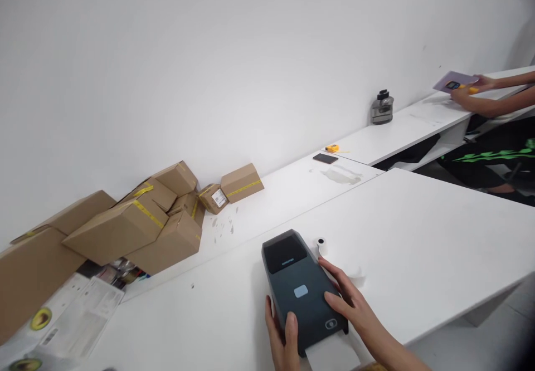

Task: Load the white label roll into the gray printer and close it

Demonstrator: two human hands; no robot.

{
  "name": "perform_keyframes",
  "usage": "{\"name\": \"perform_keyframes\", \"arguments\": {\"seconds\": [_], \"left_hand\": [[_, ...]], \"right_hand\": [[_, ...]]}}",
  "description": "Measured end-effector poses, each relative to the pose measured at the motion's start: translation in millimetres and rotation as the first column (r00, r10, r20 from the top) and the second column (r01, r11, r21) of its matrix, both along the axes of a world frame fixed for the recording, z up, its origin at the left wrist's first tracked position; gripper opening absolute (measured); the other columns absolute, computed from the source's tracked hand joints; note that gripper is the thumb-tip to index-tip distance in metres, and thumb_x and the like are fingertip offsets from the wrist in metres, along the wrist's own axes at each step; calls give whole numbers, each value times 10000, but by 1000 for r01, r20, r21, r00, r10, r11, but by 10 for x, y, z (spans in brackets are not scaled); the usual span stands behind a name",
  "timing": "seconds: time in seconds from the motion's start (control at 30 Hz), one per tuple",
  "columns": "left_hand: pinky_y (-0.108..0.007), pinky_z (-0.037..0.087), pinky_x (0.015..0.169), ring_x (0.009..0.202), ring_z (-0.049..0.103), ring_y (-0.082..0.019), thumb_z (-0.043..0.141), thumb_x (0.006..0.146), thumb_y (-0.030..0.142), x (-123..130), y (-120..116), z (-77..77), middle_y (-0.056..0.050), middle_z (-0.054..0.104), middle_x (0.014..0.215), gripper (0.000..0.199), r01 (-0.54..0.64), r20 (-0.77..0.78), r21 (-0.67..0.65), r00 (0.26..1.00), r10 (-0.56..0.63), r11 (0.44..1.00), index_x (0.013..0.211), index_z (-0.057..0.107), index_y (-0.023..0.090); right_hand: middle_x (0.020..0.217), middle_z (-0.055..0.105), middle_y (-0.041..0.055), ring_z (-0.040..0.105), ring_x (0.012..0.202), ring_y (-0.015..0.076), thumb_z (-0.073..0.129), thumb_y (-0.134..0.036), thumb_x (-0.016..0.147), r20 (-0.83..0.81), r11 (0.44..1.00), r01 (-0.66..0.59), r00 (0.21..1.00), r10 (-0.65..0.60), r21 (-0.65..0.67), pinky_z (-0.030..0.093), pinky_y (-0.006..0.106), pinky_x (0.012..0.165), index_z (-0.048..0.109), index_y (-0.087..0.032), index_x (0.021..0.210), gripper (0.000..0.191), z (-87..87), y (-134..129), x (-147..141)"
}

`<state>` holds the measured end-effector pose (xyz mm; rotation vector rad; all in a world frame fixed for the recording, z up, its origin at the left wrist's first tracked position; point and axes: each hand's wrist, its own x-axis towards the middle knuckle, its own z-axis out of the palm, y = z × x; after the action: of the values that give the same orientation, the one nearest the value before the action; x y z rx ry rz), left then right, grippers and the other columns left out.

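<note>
A dark grey box-shaped device [298,296] with a glossy black panel and a light blue square is on the white table [200,315]. My left hand [284,335] grips its near left side, thumb on the top edge. On the right side, my right hand [349,298] holds it with the thumb on top and the fingers along the edge. White paper [334,354] lies at the near end of the device. Just beyond my right fingertips stands a small white paper roll [321,244], with a loose curled strip to its right.
Cardboard boxes [121,229] are piled at the left beside plastic packages [75,321]. Along the wall are a phone [325,159], a yellow tape measure [332,148] and a dark jug [382,109]. Another person's hands [470,95] hold a purplish sheet and a yellow device.
</note>
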<state>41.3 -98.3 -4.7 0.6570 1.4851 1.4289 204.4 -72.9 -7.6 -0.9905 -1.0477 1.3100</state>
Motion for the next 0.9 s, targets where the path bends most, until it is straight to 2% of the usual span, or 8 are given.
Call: {"name": "perform_keyframes", "arguments": {"seconds": [0.1,0.37,0.47,0.6,0.67,0.77,0.83,0.9], "left_hand": [[-305,570,865,1206,630,-316,686,744,663,12,-14,-34,-195,503,1473,1026,-15,9,5,1000,15,1000,1546,254,189],[-346,586,799,1121,666,-339,606,804,619,58,-13,-230,-235,530,1412,916,-67,-128,112,988,81,991,1529,286,160],[-351,581,838,1207,620,-351,573,826,622,52,-9,-231,-230,514,1441,865,-65,-194,126,977,89,990,1503,328,143],[-320,564,878,1258,589,-323,524,869,620,31,-43,-171,-205,540,1434,764,-23,-289,145,955,65,989,1435,416,119],[-328,540,939,1274,581,-302,500,906,580,45,-75,-120,-192,555,1426,678,-28,-389,178,916,96,984,1407,456,126],[-423,429,1114,1349,517,-309,532,918,492,121,-95,-53,-195,574,1412,522,-27,-602,378,752,268,925,1305,560,144],[-501,352,1176,1372,493,-339,588,881,489,194,-68,-34,-188,640,1334,429,47,-669,496,658,347,867,1172,650,180],[-564,335,1180,1353,509,-379,632,833,550,259,-11,-30,-173,715,1208,394,102,-685,515,646,337,851,1041,708,224]], "right_hand": [[1614,368,88,391,1444,355,625,-674,813,-28,998,-26,999,24,-49,408,511,1131,403,-326,1508,808,-106,2,-22],[1639,317,86,309,1492,337,557,-637,882,37,1000,-23,999,23,2,383,537,1144,290,-356,1562,783,-342,-27,-16],[1637,322,89,281,1505,332,560,-626,886,36,1000,1,999,-2,30,343,538,1171,301,-343,1558,773,-331,-26,-29],[1641,313,79,304,1493,335,523,-602,922,77,999,-28,997,26,23,359,540,1160,330,-356,1548,699,-225,-84,-15],[1667,250,43,263,1512,316,490,-561,958,159,998,-20,987,11,53,346,534,1170,356,-387,1533,616,-183,-146,-2],[1683,195,11,206,1532,302,478,-503,981,288,976,-34,957,-30,215,321,523,1187,487,-392,1455,486,-180,-223,17],[1668,245,28,265,1513,310,505,-480,973,348,946,-48,935,-70,321,354,519,1169,557,-384,1396,436,-211,-228,32],[1639,319,55,352,1475,317,539,-476,955,380,908,-40,915,-134,416,403,509,1137,588,-376,1363,423,-251,-192,45]]}}
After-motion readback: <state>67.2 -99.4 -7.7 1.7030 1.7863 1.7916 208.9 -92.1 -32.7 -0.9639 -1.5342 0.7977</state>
